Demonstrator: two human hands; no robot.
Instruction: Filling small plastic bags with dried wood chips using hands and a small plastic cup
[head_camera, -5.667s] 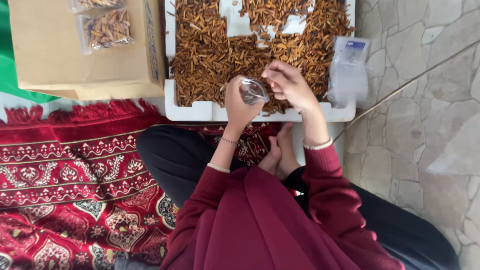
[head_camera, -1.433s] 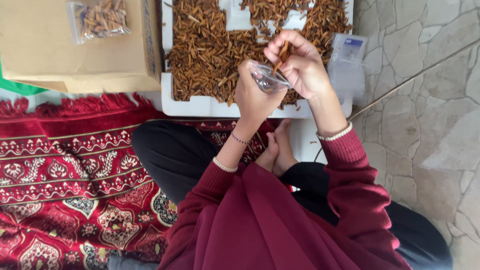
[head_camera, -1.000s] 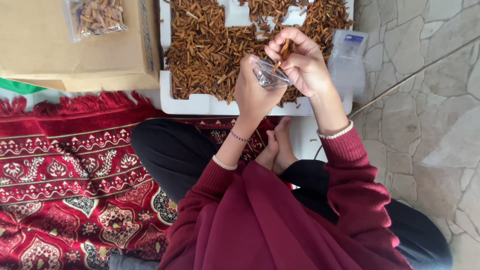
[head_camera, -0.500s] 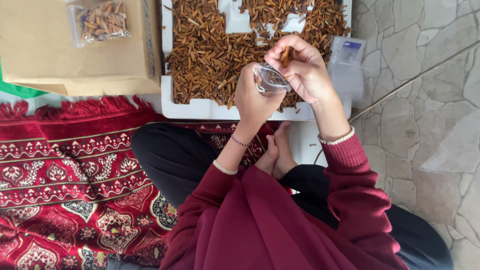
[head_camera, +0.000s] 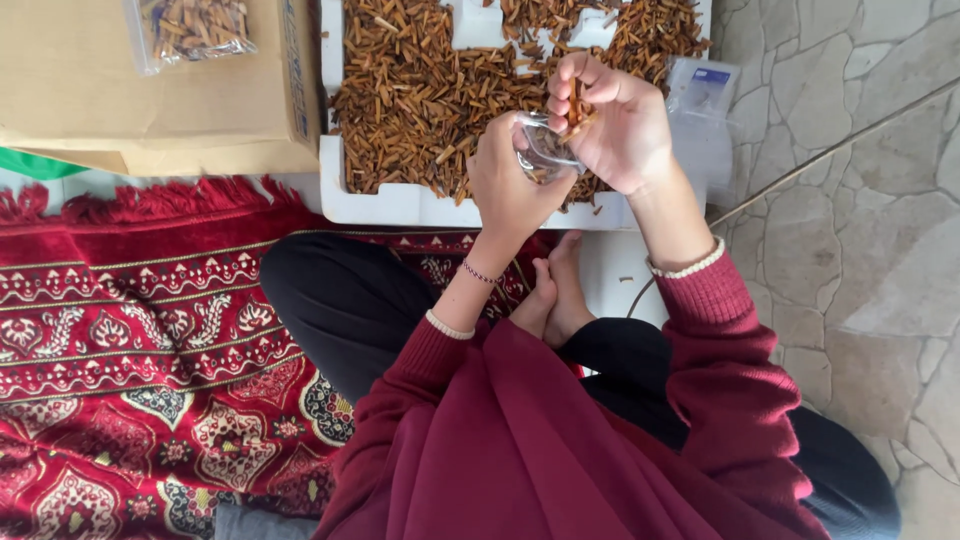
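Observation:
My left hand (head_camera: 510, 180) grips a small clear plastic bag (head_camera: 545, 150) held open above the near edge of a white foam tray (head_camera: 370, 205). The tray is heaped with short brown sticks (head_camera: 420, 90). My right hand (head_camera: 615, 120) pinches a bunch of these brown sticks (head_camera: 575, 105) right at the bag's mouth. Some sticks lie inside the bag. Both hands meet over the tray's front right part.
A cardboard box (head_camera: 150, 100) stands left of the tray with a filled clear bag (head_camera: 195, 28) on top. A stack of clear bags (head_camera: 705, 105) lies right of the tray on the stone floor (head_camera: 860, 200). I sit cross-legged on a red patterned rug (head_camera: 130, 350).
Earlier the right hand was down among the sticks in the tray. It has since come up with a pinch of sticks to the bag's mouth and stays there.

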